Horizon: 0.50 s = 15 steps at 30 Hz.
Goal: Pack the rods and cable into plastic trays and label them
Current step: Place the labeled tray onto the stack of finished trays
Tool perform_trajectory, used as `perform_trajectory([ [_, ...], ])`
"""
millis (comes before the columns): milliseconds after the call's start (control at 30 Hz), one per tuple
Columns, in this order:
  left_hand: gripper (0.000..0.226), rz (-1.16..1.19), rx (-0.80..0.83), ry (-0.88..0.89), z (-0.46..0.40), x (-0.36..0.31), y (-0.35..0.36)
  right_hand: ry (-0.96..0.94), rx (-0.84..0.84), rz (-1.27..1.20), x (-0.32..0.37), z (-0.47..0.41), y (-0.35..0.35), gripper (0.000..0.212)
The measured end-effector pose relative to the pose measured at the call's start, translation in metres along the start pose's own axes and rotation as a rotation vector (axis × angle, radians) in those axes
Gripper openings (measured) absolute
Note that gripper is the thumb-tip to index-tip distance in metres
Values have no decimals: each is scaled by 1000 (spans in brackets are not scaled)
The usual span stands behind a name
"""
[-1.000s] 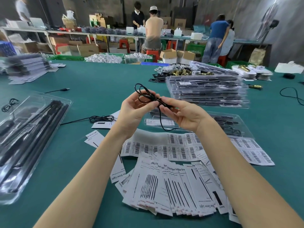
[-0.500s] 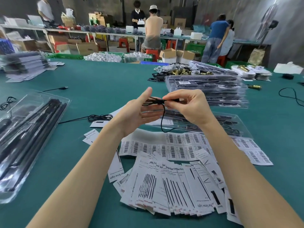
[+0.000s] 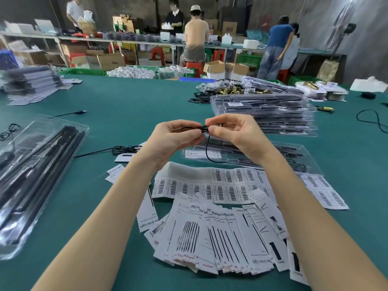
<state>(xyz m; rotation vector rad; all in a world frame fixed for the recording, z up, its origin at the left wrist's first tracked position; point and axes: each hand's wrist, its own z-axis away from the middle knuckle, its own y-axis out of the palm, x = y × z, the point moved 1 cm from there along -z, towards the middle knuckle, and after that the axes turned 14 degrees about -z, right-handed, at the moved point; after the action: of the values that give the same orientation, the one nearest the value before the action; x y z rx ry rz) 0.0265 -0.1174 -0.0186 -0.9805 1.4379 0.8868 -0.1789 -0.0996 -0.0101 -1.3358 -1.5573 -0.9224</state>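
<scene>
Now, hands: left hand [image 3: 176,137] and right hand [image 3: 233,133] are meeting above the table's [image 3: 126,106] centre, fingertips pinching a small black cable [image 3: 202,129] bundle between them.
Left hand: fingers are curling round the coiled part, thumb pressing on top.
Right hand: thumb and forefinger are pinching the bundle's end; the other fingers are fanning loosely.
Cable: it is sitting between both hands, with a loose tail hanging down toward 6 o'clock, over the tray [image 3: 252,156].
Tray: it is lying just beyond the hands, at 1 o'clock from the labels [image 3: 210,185], with dark rods [image 3: 241,147] apparently inside.
Spare cable [image 3: 123,149]: it is lying on the table at 9 o'clock from the hands.
Full stack [image 3: 264,114]: packed trays are piling up at 2 o'clock.
Risk, uncoiling: the bundle is looking loosely gathered, so easing either pinch could let the loops spring open.
Risk, snagging: the hanging tail could be catching on the tray rim or dragging a label sheet as the hands lower.
Risk, misplacing: a slack coil may not be fitting its tray pocket, leaving the lid unable to close.
</scene>
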Motion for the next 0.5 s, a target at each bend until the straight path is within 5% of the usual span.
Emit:
perform_trajectory([
  [167, 26, 106, 3, -68, -2, 1, 1, 83, -47, -246, -1, 1, 6, 11],
  [500, 23, 184, 96, -240, 1, -4, 1, 16, -46, -155, 0, 0, 6, 22],
])
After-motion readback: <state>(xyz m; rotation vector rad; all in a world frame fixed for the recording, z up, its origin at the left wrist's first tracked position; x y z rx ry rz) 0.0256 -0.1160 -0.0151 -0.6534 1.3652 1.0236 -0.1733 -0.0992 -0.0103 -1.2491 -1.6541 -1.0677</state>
